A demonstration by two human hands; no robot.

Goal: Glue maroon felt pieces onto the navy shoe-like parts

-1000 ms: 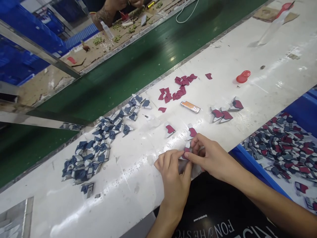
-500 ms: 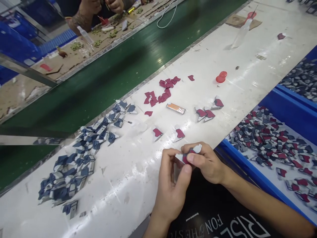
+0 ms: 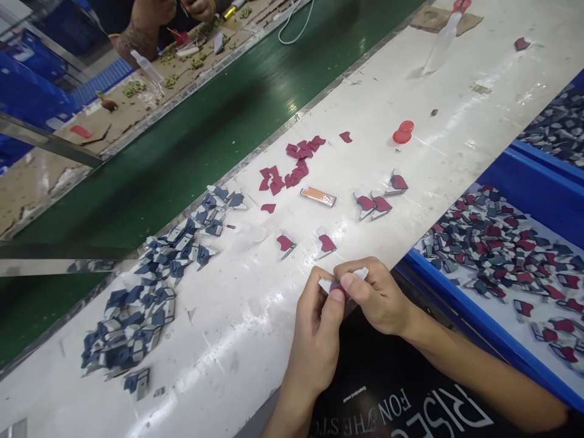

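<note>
Head view, the only one. Left hand (image 3: 317,337) and right hand (image 3: 383,298) close together above the near edge of the table (image 3: 219,347), both pinched on one small maroon-and-white piece (image 3: 336,285). Left thumb presses its near side; right thumb and curled fingers grip toward its other end. Pale tips stick out on either side; fingers cover much of the rest.

Just beyond the hands, two maroon-topped pieces (image 3: 326,244) lie on the table, apart from each other. Farther off to the right, a cluster of three similar pieces (image 3: 381,207), two of them touching.

Mid-table: an orange-and-silver lighter-like object (image 3: 318,196); past it, flat maroon patches (image 3: 296,175), mostly overlapping, a couple lying off by themselves. To the left, a long heap of blue-and-white pieces (image 3: 130,328), with a clear bottle (image 3: 246,236) near its upper end, outline faint.

Upper right: a red round-lobed item (image 3: 403,132), and beyond it a tilted clear bottle by a scrap of cardboard (image 3: 447,21).

Right of the table, a blue bin (image 3: 524,188) with many maroon, blue and white pieces inside. Across the green belt (image 3: 292,91), another person's hands (image 3: 157,12), partly cut off by the frame.
</note>
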